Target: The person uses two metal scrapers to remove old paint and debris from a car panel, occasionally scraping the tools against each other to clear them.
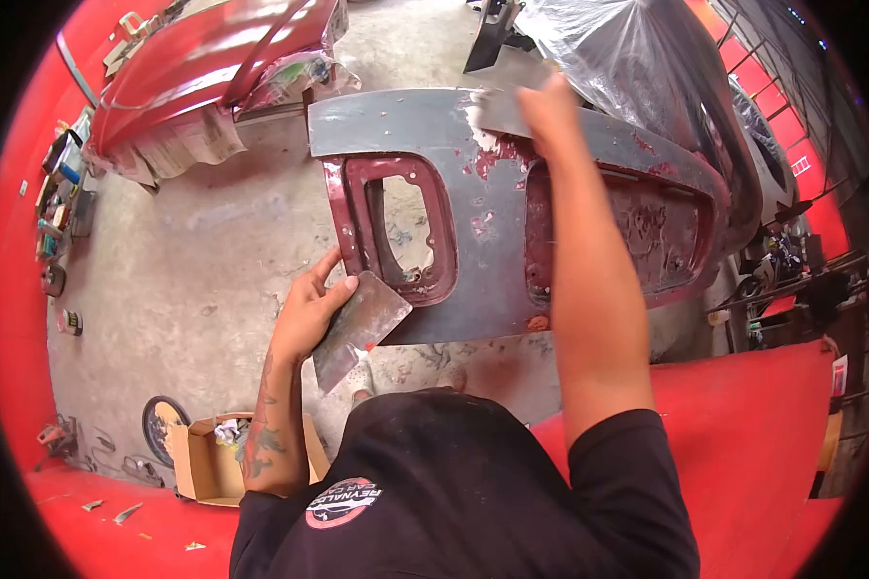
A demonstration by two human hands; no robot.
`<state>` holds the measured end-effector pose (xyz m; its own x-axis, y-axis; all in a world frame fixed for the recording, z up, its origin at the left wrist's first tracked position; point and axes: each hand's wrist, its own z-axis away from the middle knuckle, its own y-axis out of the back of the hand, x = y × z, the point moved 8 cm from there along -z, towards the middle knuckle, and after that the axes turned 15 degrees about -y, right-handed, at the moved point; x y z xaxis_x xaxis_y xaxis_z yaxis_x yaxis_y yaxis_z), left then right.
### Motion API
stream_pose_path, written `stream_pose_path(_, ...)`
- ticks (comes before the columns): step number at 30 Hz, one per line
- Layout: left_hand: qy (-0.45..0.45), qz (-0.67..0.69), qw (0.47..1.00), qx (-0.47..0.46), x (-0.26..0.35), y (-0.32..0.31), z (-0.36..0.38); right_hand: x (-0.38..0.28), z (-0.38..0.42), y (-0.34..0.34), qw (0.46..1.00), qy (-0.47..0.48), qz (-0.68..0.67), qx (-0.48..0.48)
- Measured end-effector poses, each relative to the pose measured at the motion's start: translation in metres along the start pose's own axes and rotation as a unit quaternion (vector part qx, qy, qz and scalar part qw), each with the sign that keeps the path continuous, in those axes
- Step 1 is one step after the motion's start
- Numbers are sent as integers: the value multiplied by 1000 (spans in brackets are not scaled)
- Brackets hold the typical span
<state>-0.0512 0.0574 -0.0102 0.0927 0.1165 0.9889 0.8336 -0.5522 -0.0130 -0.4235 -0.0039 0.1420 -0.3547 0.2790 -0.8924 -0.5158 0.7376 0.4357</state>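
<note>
A car trunk lid (488,256), mostly grey with dark red patches, lies across in front of me. My left hand (302,317) pinches a flat metal plate (359,333) between thumb and fingers, beside the lid's left lower edge. A small red dab and some whitish smears show on that plate. Over the lid's far edge, my right hand (550,111) grips a flat grey putty spreader (505,113). Its blade lies against the surface by a pale patch of filler (474,116) and chipped red paint. My right forearm hides part of the lid's recess.
A red car hood (203,68) with masking paper stands at the far left. Plastic sheeting (637,58) covers a car behind the lid. An open cardboard box (195,458) sits at lower left, near a wheel (164,429). Cans and tools line the left wall.
</note>
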Motion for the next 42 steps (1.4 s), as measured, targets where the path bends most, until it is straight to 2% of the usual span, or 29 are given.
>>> stream_pose_path(1, 5, 24, 1000, 7, 5, -3, 0, -13, 0, -30, 996, 3, 87, -1)
stream_pose_path(3, 9, 48, 999, 11, 8, -5, 2, -48, 26, -85, 971, 47, 209, -101)
stream_pose_path(4, 13, 46, 999, 11, 8, -4, 2, -64, 32, -75, 972, 47, 209, -99)
stream_pose_path(6, 17, 48, 999, 15, 9, -3, 2, -74, 51, -70, 966, -51, 183, -175)
stream_pose_path(7, 30, 55, 998, 9, 12, -5, 3, -69, 29, -56, 974, -18, 181, -136)
stream_pose_path(8, 44, 62, 997, 4, 11, -6, 6, -45, -13, -48, 978, -33, 152, -140)
stream_pose_path(9, 43, 65, 997, 9, 7, -4, 6, -38, -22, -13, 982, -68, 143, -99)
stream_pose_path(10, 33, 40, 999, 6, 0, -2, 5, 2, -76, 3, 991, -73, 49, -106)
stream_pose_path(12, 21, 18, 1000, 7, 0, 2, 1, 19, -79, 61, 979, -169, 75, -82)
stream_pose_path(13, 26, 10, 1000, -7, 4, 1, 1, 38, -93, 83, 975, -193, 93, -64)
stream_pose_path(14, 31, 2, 999, -21, 6, 0, 1, 28, -70, 98, 979, -189, 62, -35)
stream_pose_path(15, 32, 3, 999, -18, 8, 0, 1, 32, -79, 98, 980, -187, 63, -38)
stream_pose_path(17, 44, 60, 997, -15, 8, -3, 1, 56, -102, 100, 961, -249, 92, -74)
stream_pose_path(18, 44, 60, 997, -15, 7, -3, 0, 49, -96, 80, 961, -248, 52, -113)
stream_pose_path(19, 36, 58, 998, -9, 8, -3, -1, 18, -66, 58, 954, -244, 108, -133)
stream_pose_path(20, 29, 56, 998, -3, 8, -2, -1, 30, -93, 31, 937, -233, 202, -162)
stream_pose_path(23, 26, 47, 999, -9, 6, -1, -1, -31, -35, -49, 922, -152, 290, -206)
stream_pose_path(24, 26, 45, 999, -9, 7, -1, -1, -33, -29, -69, 920, -174, 258, -238)
stream_pose_path(27, 40, 41, 998, -7, 1, 3, 3, -46, -23, -54, 929, -149, 237, -243)
stream_pose_path(28, 43, 19, 999, -21, -7, 4, 3, -18, -64, -45, 927, -159, 254, -225)
stream_pose_path(30, 46, 34, 998, -23, -4, 5, 2, -13, -49, -24, 953, -172, 101, -230)
stream_pose_path(31, 45, 36, 998, -20, -6, 8, 1, -18, -42, -27, 952, -169, 104, -232)
stream_pose_path(33, 43, 23, 997, -62, -11, 9, -2, -40, -33, -18, 956, -90, 254, -114)
stream_pose_path(34, 32, 30, 997, -62, -4, 8, -4, -62, -11, -21, 953, -52, 278, -104)
stream_pose_path(37, 66, 11, 989, -131, -2, 10, -5, -60, -11, -21, 965, -15, 254, -57)
stream_pose_path(38, 63, 13, 989, -133, -3, 11, -5, -53, -13, -17, 965, -14, 257, -54)
stream_pose_path(40, 51, 22, 989, -139, -7, 12, -5, -20, -25, -7, 971, -104, 199, -79)
stream_pose_path(41, 48, 26, 989, -134, 0, 14, -6, -14, -24, -8, 971, -98, 203, -80)
stream_pose_path(42, 55, -4, 988, -146, 11, 16, -6, -5, -19, -6, 982, -101, 142, -76)
